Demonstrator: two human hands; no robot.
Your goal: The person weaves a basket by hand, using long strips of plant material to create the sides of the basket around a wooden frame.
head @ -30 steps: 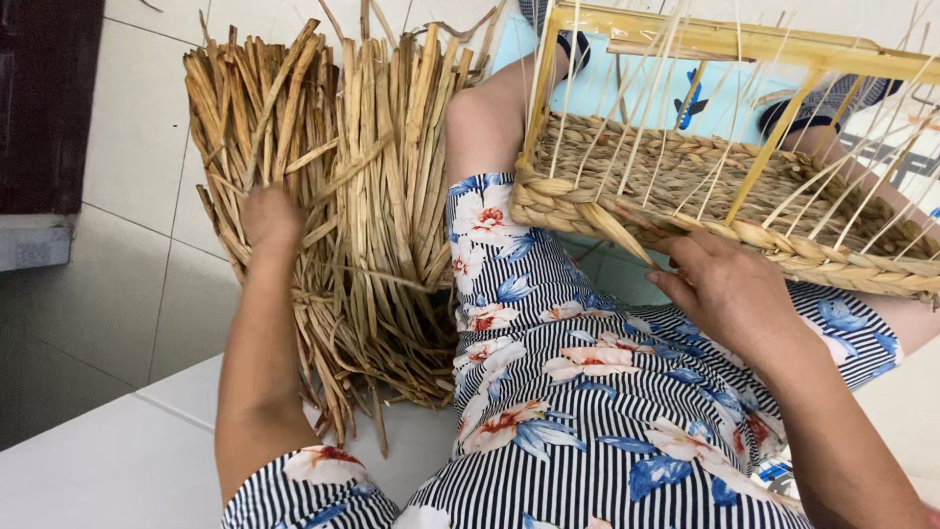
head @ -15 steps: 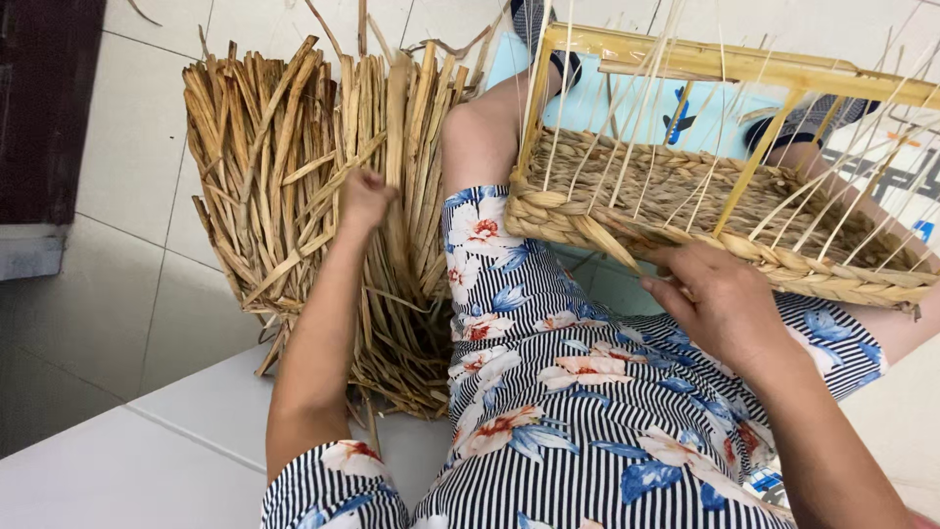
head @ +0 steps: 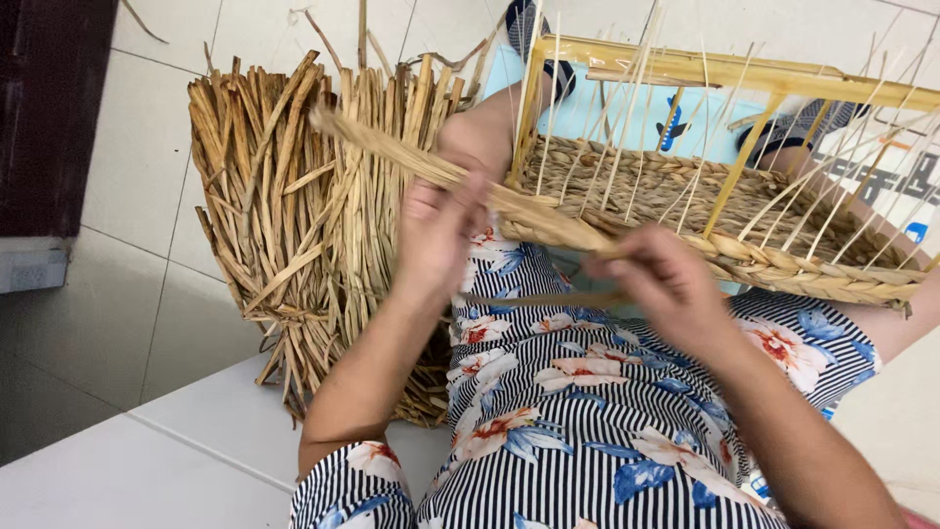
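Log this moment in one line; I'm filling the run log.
left hand: grips straw strand | right hand: grips strand end | basket: on lap

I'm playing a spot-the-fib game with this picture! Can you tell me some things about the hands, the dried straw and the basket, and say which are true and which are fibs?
1. Both hands hold one long dried strand. True: the left hand grips its middle and the right hand its end by the basket.
2. The bundle of dried strands lies on the lap. False: it lies on the tiled floor, on the person's left.
3. The woven basket has a wooden frame above it. True.
4. The basket is full of fruit. False: nothing lies inside it.
5. The dress is plain red. False: striped with flowers.
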